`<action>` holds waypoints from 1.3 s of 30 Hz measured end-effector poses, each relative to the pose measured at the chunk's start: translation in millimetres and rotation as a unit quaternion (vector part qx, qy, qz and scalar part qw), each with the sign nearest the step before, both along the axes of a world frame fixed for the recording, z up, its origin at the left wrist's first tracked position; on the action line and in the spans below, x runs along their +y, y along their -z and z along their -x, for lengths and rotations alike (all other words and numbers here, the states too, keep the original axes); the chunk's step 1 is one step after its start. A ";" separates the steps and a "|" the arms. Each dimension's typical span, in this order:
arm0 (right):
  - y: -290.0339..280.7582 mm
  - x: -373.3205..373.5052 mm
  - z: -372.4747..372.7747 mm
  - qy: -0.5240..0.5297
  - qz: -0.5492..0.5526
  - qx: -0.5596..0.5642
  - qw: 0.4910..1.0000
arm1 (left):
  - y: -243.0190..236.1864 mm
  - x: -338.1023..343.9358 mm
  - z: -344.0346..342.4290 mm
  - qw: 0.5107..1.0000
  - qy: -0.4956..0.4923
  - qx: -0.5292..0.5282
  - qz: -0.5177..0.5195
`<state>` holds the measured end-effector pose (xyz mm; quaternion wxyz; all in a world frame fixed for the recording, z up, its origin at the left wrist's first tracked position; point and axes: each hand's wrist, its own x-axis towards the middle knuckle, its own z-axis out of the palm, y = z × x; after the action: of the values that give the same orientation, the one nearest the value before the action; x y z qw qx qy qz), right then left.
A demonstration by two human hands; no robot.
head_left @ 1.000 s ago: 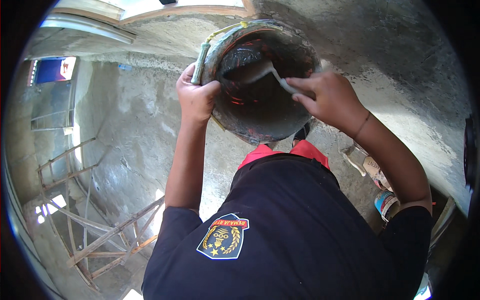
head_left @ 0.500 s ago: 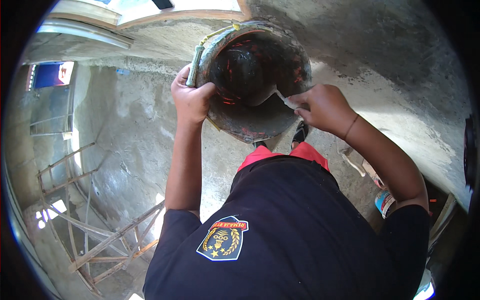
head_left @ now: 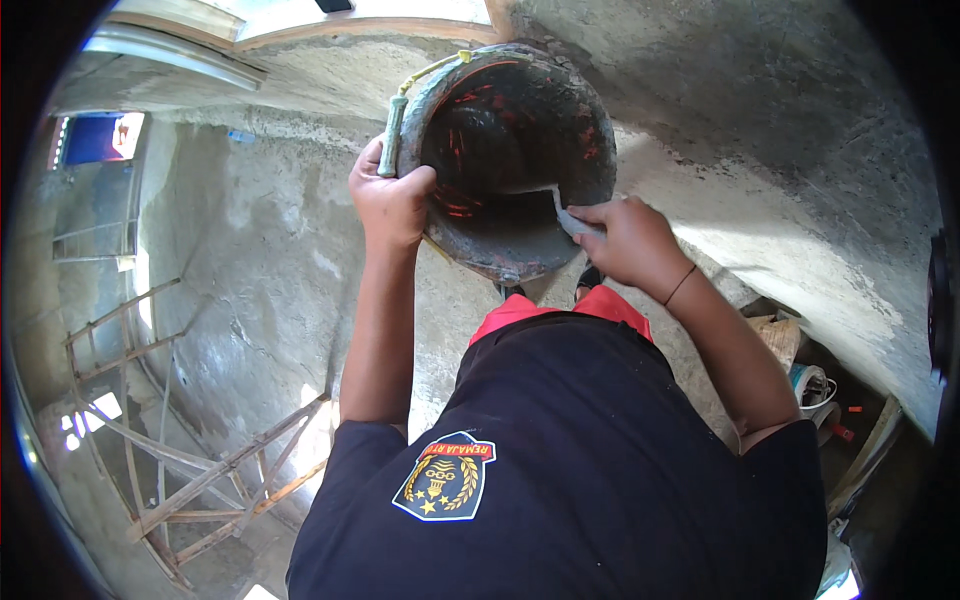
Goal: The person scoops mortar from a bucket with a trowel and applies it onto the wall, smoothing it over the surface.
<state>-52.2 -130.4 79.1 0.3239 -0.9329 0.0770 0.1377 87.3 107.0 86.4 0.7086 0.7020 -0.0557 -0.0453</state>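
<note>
A dark, mortar-stained bucket (head_left: pixel 592 118) is in front of me, its mouth facing me and red-orange streaks on its inner wall. My left hand (head_left: pixel 392 208) grips its left rim, thumb over the edge. Beside those fingers is the pale green grip of the bucket's handle (head_left: pixel 392 140), tied to the rim with yellow cord. My right hand (head_left: pixel 632 242) is closed round the grey handle of a trowel (head_left: pixel 574 226). The trowel's cranked neck passes over the right rim, and its blade lies in the bucket's shadowed lower part, hard to make out.
Rough cement walls (head_left: pixel 290 200) stand around me. Wooden scaffolding (head_left: pixel 220 490) is at lower left, and a wooden frame (head_left: pixel 400 25) runs along the top. A small white pail (head_left: pixel 808 385) and wood pieces lie by my right arm.
My right hand has moved a little down toward me with the trowel, whose blade sits lower in the bucket. The bucket has tipped slightly, my left hand still on its rim.
</note>
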 end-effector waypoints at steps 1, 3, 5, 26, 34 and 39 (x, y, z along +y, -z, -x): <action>-6.8 -5.9 -4.1 -0.013 -0.011 0.026 1.000 | -1.3 -5.6 2.2 1.000 -0.004 -0.010 0.004; -1.6 -13.9 -11.6 -0.006 -0.017 -0.013 1.000 | -0.4 -6.2 3.9 1.000 -0.004 -0.021 0.001; -9.6 -13.4 -22.8 0.038 -0.019 -0.052 0.998 | -0.8 -5.9 3.5 1.000 0.000 -0.022 0.003; 14.3 -28.3 -37.9 -0.213 0.251 -0.160 0.931 | 6.1 3.5 11.8 0.997 0.062 -0.023 -0.039; 36.8 -16.2 -16.8 -0.242 0.176 -0.148 0.943 | 14.6 2.9 15.2 0.999 0.034 0.004 -0.026; 45.3 -21.0 -10.6 -0.230 0.101 -0.111 0.962 | 24.9 2.1 13.5 1.000 0.024 0.020 0.002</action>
<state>-41.6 -151.3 33.8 0.1941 -0.9627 -0.1624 0.0956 73.7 109.2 61.4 0.7099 0.6977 -0.0588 -0.0764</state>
